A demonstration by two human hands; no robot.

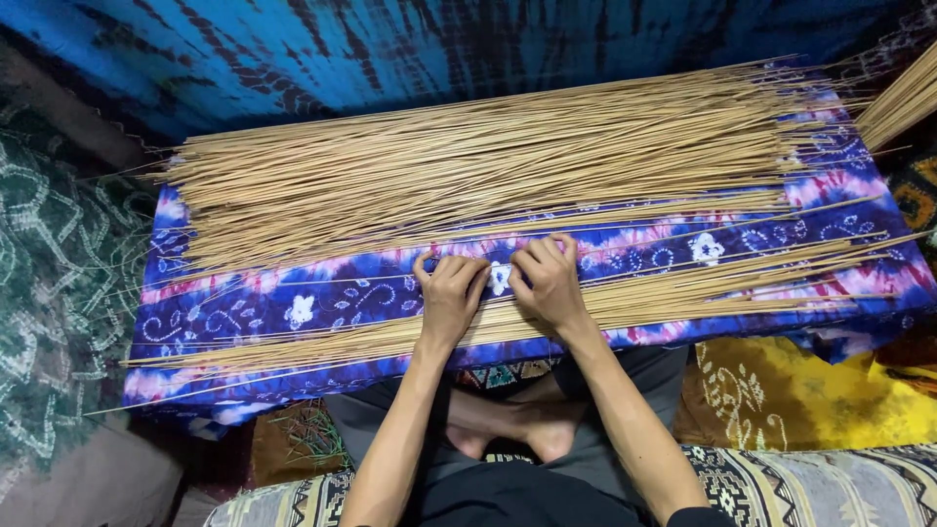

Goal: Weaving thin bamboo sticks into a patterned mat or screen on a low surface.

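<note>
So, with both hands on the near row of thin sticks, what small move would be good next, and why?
Probably slide the left hand and right hand toward the body, drawing a few sticks from the near row. Both hands rest flat on it, fingers curled over its far edge, while the big pile lies apart across a bare strip of blue cloth.
</note>
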